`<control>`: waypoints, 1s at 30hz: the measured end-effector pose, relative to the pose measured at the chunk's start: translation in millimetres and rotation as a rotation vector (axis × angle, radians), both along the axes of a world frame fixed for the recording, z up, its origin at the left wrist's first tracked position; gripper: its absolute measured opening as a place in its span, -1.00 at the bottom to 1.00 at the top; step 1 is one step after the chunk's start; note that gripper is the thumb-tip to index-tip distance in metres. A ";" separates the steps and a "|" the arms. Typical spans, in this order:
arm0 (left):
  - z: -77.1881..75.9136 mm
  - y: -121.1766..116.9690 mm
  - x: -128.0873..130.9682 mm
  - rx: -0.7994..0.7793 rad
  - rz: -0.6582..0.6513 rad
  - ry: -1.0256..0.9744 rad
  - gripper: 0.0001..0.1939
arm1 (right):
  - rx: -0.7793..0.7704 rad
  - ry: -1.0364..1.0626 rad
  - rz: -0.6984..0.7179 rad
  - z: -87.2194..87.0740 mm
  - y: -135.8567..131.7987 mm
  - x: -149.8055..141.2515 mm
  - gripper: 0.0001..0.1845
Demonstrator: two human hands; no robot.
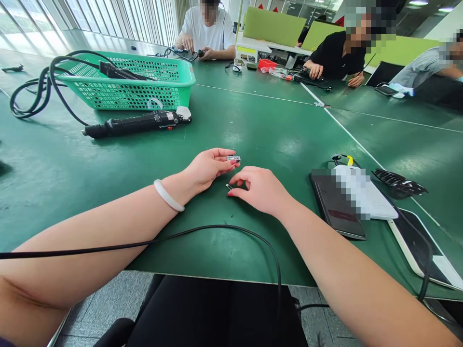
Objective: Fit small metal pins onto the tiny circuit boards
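My left hand (206, 169), with a white bracelet on its wrist, is closed on a small silvery block-like piece (233, 158), perhaps a connector, pinched between thumb and fingers. Just to the right and nearer to me, my right hand (262, 190) pinches a tiny thin metal piece (229, 187) between thumb and forefinger. The two hands are close together but apart, a little above the green tabletop (217, 250). Both pieces are too small to identify with certainty.
A black electric screwdriver (133, 124) lies before a green basket (126, 91) at left. A black cable (202, 227) crosses in front of me. At right are a dark phone-like slab (336, 207), a white item (379, 200), sunglasses (400, 183) and a tablet (423, 246). Several people sit across.
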State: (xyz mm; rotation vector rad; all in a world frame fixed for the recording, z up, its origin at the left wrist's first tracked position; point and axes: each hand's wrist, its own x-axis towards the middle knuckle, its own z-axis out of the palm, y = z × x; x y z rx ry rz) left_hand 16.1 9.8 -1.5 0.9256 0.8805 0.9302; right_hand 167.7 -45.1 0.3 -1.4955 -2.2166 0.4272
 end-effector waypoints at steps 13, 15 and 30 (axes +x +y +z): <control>-0.3 -0.7 -1.1 0.034 -0.035 0.056 -0.76 | -0.031 -0.058 -0.139 -3.7 6.8 7.8 -0.80; -1.3 -0.2 -1.6 0.039 -0.043 0.053 -0.76 | -0.032 -0.022 -0.193 -3.4 7.4 10.1 -0.83; -1.1 -0.7 0.0 0.063 -0.074 0.110 -0.73 | 0.000 -0.111 -0.123 0.4 11.9 22.4 -0.82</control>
